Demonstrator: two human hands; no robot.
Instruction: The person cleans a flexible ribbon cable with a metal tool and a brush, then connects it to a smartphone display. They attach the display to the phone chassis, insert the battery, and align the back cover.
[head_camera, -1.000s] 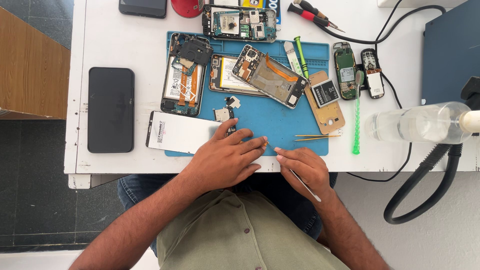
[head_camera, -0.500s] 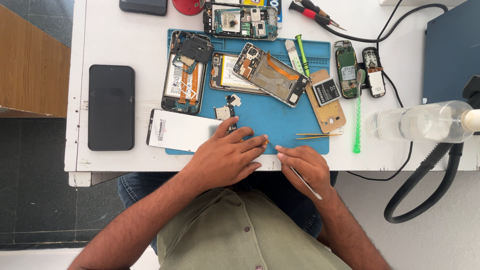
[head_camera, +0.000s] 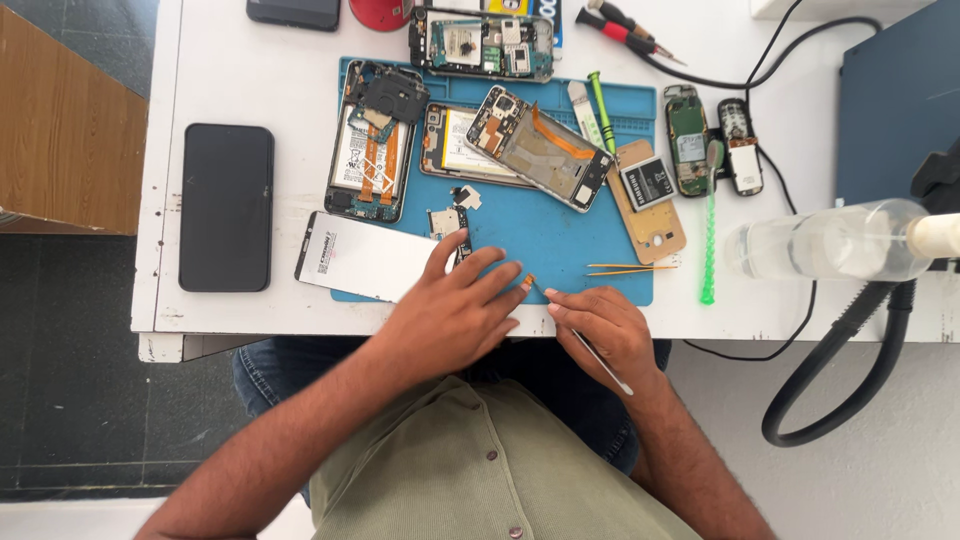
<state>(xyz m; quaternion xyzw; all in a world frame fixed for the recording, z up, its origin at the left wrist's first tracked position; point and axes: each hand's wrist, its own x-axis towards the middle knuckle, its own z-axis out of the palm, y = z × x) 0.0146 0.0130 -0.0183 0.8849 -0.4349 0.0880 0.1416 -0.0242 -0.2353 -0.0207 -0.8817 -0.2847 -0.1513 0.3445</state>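
Note:
My left hand (head_camera: 455, 310) rests palm down on the front edge of the blue work mat (head_camera: 560, 240), fingers spread, pinning a tiny orange-tipped part (head_camera: 528, 281) at its fingertips. My right hand (head_camera: 605, 330) grips a thin metal tool (head_camera: 600, 362) like a pen, its tip touching that small part. Just beyond my left fingers lie small black phone pieces (head_camera: 455, 222). A white rectangular panel (head_camera: 360, 262) lies left of my left hand.
Several opened phones (head_camera: 372, 140) and boards lie on the mat. A black phone (head_camera: 226, 206) lies at the left, yellow tweezers (head_camera: 630, 268) and a green tool (head_camera: 710, 240) at the right, and a clear bottle (head_camera: 830, 242) and a black hose (head_camera: 840, 370) beyond them.
Both hands have stayed at the mat's front edge with only slight finger shifts. The view has tilted a little.

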